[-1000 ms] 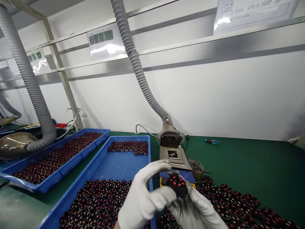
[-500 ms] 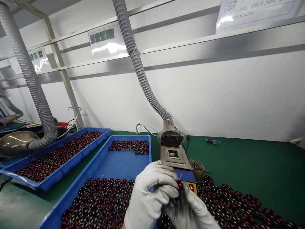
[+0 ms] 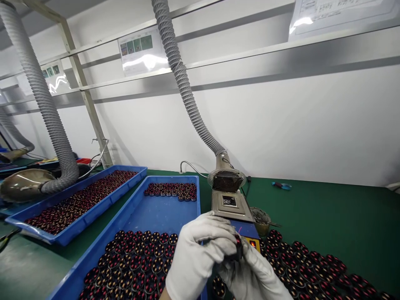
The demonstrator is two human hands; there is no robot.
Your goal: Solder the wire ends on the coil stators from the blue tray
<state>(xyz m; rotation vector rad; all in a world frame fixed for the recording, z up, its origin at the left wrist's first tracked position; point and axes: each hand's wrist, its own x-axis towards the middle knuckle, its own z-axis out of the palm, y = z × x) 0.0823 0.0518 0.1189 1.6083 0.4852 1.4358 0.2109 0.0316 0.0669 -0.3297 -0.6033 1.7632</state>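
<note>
My left hand (image 3: 201,252) curls its fingers nearly closed over a small black part (image 3: 239,251); my right hand (image 3: 254,271) grips its other side.

Two gloved hands (image 3: 195,256) and one held part (image 3: 239,248), five to six o'clock; two blue trays (image 3: 150,213), seven to eight; three grey hoses (image 3: 188,98), nine to twelve; three sheets (image 3: 140,56), ten to two; one bowl (image 3: 262,230), four.
</note>
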